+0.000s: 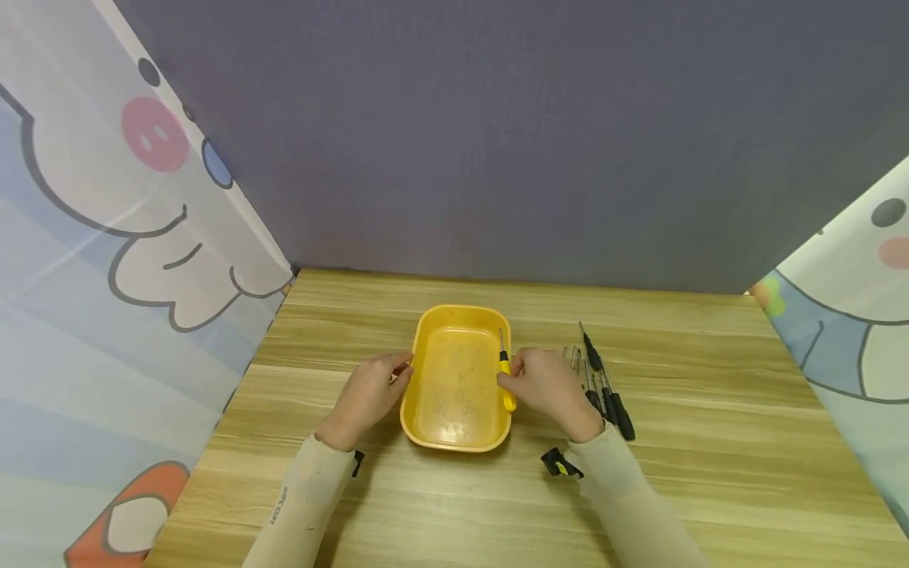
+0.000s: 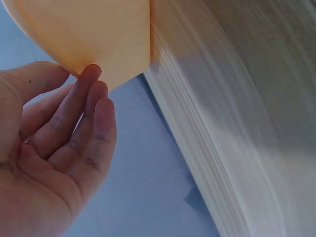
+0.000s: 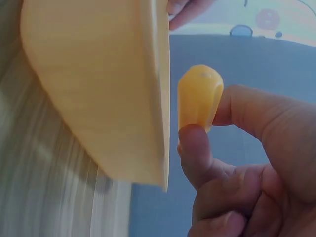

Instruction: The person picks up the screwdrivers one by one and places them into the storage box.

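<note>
A yellow plastic tray stands on the table. My left hand holds its left rim; in the left wrist view, the thumb and fingertips meet at the edge of the tray. Above the right rim, my right hand pinches a screwdriver by its yellow and black handle, the thin metal shaft pointing away from me. The right wrist view shows the handle's rounded end between thumb and index finger, a little apart from the tray wall. The other fingers there are curled.
Several black-handled screwdrivers lie in a group right of the tray, partly hidden behind my right hand. A dark grey panel rises at the table's far edge. Curtains with cartoon figures hang at both sides.
</note>
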### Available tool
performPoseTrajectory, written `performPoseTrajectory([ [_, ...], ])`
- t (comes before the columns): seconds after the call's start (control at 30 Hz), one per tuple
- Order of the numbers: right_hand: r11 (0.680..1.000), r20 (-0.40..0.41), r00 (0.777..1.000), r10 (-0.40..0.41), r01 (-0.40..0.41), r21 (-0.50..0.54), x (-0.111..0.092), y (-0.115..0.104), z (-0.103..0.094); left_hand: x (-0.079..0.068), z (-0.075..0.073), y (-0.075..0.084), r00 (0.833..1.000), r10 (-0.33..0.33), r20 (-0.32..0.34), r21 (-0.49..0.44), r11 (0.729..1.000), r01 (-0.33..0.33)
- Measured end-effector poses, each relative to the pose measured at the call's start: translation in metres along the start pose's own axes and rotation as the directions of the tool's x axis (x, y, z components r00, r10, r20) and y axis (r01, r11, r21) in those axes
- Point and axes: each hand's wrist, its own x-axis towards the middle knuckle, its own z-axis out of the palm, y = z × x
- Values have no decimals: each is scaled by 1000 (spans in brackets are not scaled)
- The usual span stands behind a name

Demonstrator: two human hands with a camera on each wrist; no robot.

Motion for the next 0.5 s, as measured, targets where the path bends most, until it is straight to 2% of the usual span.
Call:
performPoseTrajectory([
  [0.2,998,18,997,-69,69,-13,15,-23,9,-1,-2,0,1000,-6,-7,-2,1000,6],
  [0.5,999,114,992,-51,51,1,28,-42,34,0,-2,2,1000,-20,4,-4,1000,20],
])
